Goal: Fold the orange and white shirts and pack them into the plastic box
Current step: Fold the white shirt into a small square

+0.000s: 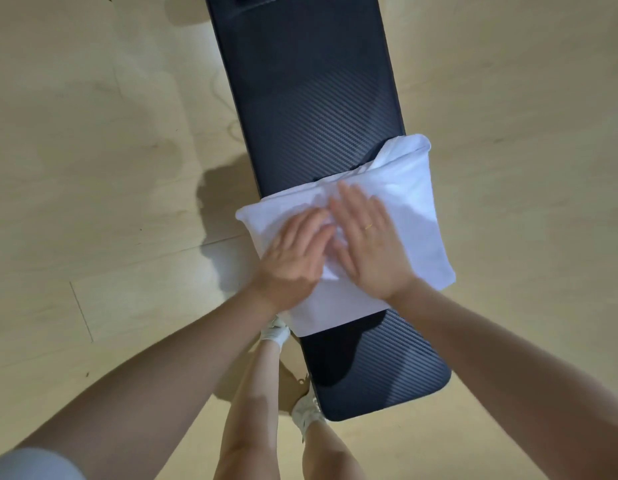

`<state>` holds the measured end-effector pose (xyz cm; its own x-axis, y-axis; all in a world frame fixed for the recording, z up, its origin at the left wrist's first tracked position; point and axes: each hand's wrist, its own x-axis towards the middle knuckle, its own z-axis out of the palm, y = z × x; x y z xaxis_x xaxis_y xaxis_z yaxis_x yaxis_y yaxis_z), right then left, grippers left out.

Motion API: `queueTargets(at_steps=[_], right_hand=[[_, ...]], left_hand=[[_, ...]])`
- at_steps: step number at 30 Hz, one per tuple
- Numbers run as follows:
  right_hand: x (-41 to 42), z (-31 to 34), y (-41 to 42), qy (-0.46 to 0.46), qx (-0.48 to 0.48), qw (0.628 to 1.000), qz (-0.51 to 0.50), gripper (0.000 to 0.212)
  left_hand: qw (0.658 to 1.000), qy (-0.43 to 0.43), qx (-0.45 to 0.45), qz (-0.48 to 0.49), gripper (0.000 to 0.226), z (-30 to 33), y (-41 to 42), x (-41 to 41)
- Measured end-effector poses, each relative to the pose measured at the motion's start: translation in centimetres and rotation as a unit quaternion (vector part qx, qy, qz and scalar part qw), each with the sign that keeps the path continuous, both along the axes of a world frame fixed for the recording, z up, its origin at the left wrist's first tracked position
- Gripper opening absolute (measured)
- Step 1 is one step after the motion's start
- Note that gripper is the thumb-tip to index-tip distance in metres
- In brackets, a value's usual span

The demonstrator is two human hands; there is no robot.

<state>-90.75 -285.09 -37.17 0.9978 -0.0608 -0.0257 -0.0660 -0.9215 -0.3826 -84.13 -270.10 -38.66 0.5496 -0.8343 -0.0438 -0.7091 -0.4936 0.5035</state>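
Your two hands lie flat on the white shirt [414,216], which rests folded across the dark ribbed worktop [318,98] at about 5 o'clock from its middle, its ends overhanging both long edges. Your left hand [293,258] presses the cloth at 9 o'clock of the fold, fingers spread, the grip open and holding nothing. Your right hand [369,244], a thin ring [368,226] on one finger, lies just beside it at 3 o'clock, likewise open. Pale wood floor [93,133] surrounds the worktop; your white shoes [305,410] show at 6 o'clock.
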Motion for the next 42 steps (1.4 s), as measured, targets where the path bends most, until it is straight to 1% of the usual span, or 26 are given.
queueTargets(at_steps=[2,4,5,9,10,12,14,16,17,18,19,20,21,22,25,26,28,30,32,34,36,37,38,39,41,42], right_hand=[[-1.6,-2.2,0.8,0.030,-0.058,0.997,0.033,0.052],[-1.9,-3.8,-0.6,0.048,-0.125,0.991,0.017,0.052],[-1.6,-4.2,-1.6,0.050,-0.145,0.988,0.007,0.052],[-0.5,-4.4,-3.9,0.055,-0.155,0.986,-0.022,0.054],[-0.3,-4.3,-4.2,0.063,-0.153,0.985,-0.041,0.054],[-0.1,-3.9,-5.2,0.097,-0.123,0.981,-0.113,0.055],[-0.2,-3.2,-6.7,0.150,-0.055,0.966,-0.204,0.059],[-1.1,-2.7,-8.0,0.189,0.015,0.942,-0.276,0.063],[-1.7,-2.3,-8.3,0.202,0.055,0.925,-0.316,0.064],[-2.6,-2.3,-8.7,0.212,0.116,0.896,-0.371,0.065],[-3.5,-1.9,-8.9,0.222,0.191,0.849,-0.440,0.064],[-4.4,-1.4,-8.8,0.229,0.271,0.787,-0.504,0.061],[-5.4,-0.9,-8.6,0.227,0.340,0.732,-0.546,0.050],[-6.5,-0.5,-8.4,0.221,0.383,0.701,-0.560,0.037],[-8.8,0.7,-7.8,0.210,0.456,0.664,-0.554,0.020],[-9.1,1.0,-7.8,0.212,0.470,0.658,-0.549,0.018],[-9.2,1.4,-8.2,0.218,0.478,0.659,-0.539,0.014],[-9.2,1.8,-8.9,0.212,0.482,0.659,-0.537,0.011],[-9.4,2.0,-9.4,0.201,0.482,0.659,-0.541,0.007],[-9.5,2.3,-9.7,0.199,0.485,0.660,-0.539,0.006],[-9.9,2.2,-9.8,0.197,0.489,0.655,-0.541,0.010],[-10.3,2.1,-9.6,0.194,0.485,0.654,-0.548,0.008],[-10.5,2.1,-9.6,0.191,0.478,0.653,-0.555,0.007],[-10.8,2.0,-9.6,0.190,0.471,0.654,-0.561,0.010],[-11.2,2.0,-9.9,0.187,0.470,0.648,-0.569,0.019],[-11.4,2.0,-10.1,0.185,0.473,0.646,-0.570,0.023]], left_hand=[[0.997,-0.033,0.069,-0.022,0.047,-1.3,0.1,-1.4],[0.990,-0.051,0.132,-0.014,0.058,-2.1,0.2,-1.4],[0.987,-0.060,0.146,-0.009,0.063,-2.3,0.1,-1.1],[0.979,-0.085,0.183,-0.022,0.070,-2.1,-1.7,1.2],[0.975,-0.095,0.198,-0.026,0.070,-1.8,-2.1,1.7],[0.970,-0.094,0.222,-0.029,0.071,-1.1,-2.8,2.6],[0.970,-0.075,0.229,-0.025,0.070,-0.7,-3.3,3.0],[0.967,-0.043,0.250,-0.021,0.069,0.0,-4.1,3.0],[0.966,-0.035,0.257,-0.016,0.069,0.4,-4.6,3.0],[0.966,-0.032,0.256,-0.010,0.068,0.7,-5.1,3.0],[0.967,-0.036,0.252,-0.006,0.066,0.9,-5.6,3.1],[0.968,-0.044,0.248,-0.008,0.065,1.0,-6.3,3.2],[0.969,-0.050,0.242,-0.012,0.064,1.0,-7.1,3.4],[0.970,-0.054,0.235,-0.015,0.063,0.9,-7.9,3.6],[0.972,-0.083,0.220,-0.015,0.054,0.9,-10.7,4.2],[0.972,-0.099,0.214,-0.015,0.050,1.2,-11.6,4.5],[0.972,-0.131,0.192,-0.030,0.040,1.7,-13.5,5.1],[0.975,-0.126,0.170,-0.065,0.035,1.8,-15.6,5.4],[0.973,-0.096,0.182,-0.105,0.036,2.2,-17.8,5.4],[0.964,-0.089,0.204,-0.143,0.041,2.2,-19.7,5.4],[0.953,-0.094,0.235,-0.164,0.037,2.3,-21.1,5.5],[0.952,-0.092,0.240,-0.166,0.032,2.4,-21.6,5.6],[0.955,-0.076,0.238,-0.159,0.027,2.5,-21.9,5.7],[0.963,-0.041,0.227,-0.141,0.022,2.5,-22.1,5.8],[0.974,0.076,0.199,-0.083,0.018,2.7,-22.4,6.2],[0.970,0.144,0.186,-0.054,0.017,2.7,-22.5,6.4]])
